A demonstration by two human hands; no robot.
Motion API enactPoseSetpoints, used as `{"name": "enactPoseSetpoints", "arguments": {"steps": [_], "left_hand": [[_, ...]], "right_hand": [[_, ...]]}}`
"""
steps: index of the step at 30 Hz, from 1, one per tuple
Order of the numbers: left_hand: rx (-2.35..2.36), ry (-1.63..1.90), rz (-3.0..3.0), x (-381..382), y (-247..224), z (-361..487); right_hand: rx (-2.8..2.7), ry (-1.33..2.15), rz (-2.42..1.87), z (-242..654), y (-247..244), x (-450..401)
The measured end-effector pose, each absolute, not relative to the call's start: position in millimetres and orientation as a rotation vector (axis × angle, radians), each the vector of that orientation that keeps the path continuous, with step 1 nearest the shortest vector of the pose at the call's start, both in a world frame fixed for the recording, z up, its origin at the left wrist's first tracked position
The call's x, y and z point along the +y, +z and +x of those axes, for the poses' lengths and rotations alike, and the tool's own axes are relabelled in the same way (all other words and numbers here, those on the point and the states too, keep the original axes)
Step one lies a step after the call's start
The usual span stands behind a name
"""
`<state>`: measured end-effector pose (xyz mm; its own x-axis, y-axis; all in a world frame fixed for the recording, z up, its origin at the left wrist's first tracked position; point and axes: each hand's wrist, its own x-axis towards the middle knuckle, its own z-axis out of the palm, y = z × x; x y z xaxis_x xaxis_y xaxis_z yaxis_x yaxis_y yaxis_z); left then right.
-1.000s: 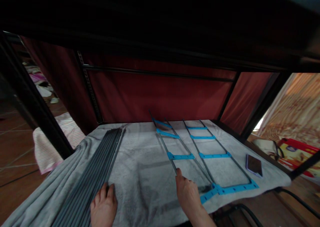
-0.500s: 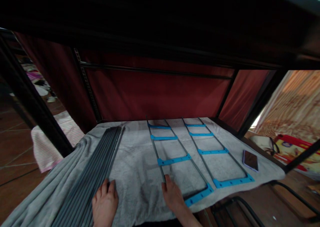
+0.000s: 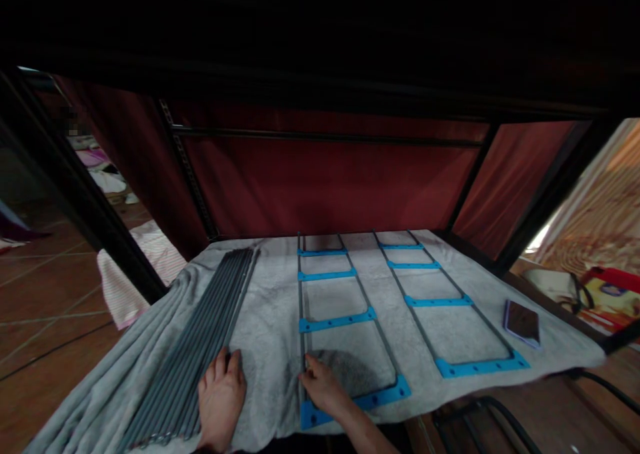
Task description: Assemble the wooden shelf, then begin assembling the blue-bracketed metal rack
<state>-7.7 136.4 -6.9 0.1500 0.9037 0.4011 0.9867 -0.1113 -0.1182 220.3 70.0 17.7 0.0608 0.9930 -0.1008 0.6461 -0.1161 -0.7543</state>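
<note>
My right hand (image 3: 321,385) is closed around a thin grey rod (image 3: 302,351) on the left side of a ladder-like frame. The frame has several blue crosspieces (image 3: 337,322), and its nearest blue crosspiece (image 3: 383,395) passes partly behind my wrist. My left hand (image 3: 223,394) lies with fingers stretched out at the right edge of a bundle of grey rods (image 3: 190,347). A second frame with blue crosspieces (image 3: 483,367) and grey side rods lies to the right.
Everything lies on a grey blanket (image 3: 273,321). A phone (image 3: 522,322) rests near its right edge. Black metal posts (image 3: 555,187) and a dark overhead structure enclose the surface, with a red curtain (image 3: 320,181) behind. A black metal chair frame (image 3: 495,414) stands at front right.
My right hand has moved left with the rod, which now stands straighter along the crosspieces' left ends. The near crosspiece's left end has come into view. My left hand stays by the bundle.
</note>
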Motion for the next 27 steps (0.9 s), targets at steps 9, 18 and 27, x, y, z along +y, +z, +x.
{"name": "enactPoseSetpoints", "arguments": {"steps": [9,18,27], "left_hand": [[-1.843,-0.318,-2.056,137.5,-8.6,-4.8],[-1.878,-0.51,-2.119,135.0,-5.3,-3.1],[-2.23,-1.048,-2.679,142.9,-10.4,91.3]], "right_hand": [[-1.645,1.003,-1.591,234.9,21.6,49.2],[-1.338,0.095,-1.739,355.6,-24.7,5.7],[-1.243,0.135,-1.968,407.9,-65.4,0.4]]}}
